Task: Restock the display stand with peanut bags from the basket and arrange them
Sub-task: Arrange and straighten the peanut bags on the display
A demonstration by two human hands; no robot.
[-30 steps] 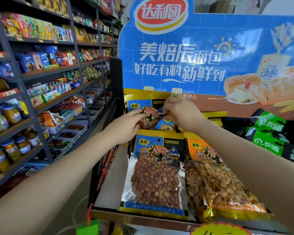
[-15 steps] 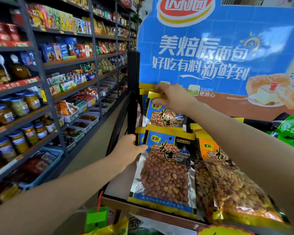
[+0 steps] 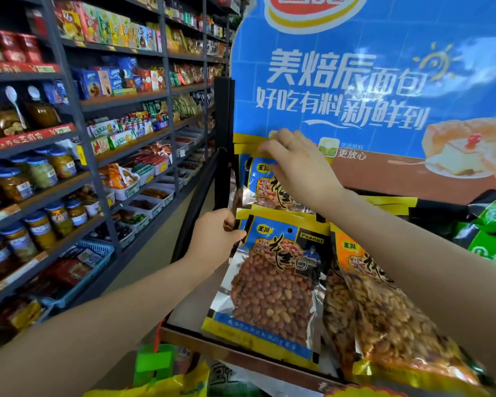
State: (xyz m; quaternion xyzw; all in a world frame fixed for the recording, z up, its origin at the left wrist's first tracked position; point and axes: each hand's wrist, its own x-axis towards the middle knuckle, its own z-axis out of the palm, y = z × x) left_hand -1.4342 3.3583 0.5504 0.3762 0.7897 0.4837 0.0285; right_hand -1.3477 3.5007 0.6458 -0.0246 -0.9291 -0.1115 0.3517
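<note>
The left hand [image 3: 216,237] gripped the stand's black post [image 3: 223,156], fingers curled round it. At its three o'clock lay the front peanut bag [image 3: 272,285]; at one o'clock the right hand [image 3: 295,167] pinched the rear peanut bag [image 3: 262,183].

**A small grocery shop aisle**

Tall dark metal shelving [image 3: 166,90] runs down the left, packed with glass jars of preserves with blue lids [image 3: 40,227], colourful boxed snacks [image 3: 106,27] and red price strips [image 3: 26,136]. On the right stands a blue cardboard bread advertisement board [image 3: 355,81] above hanging clear-and-yellow peanut bags [image 3: 275,285].
</note>
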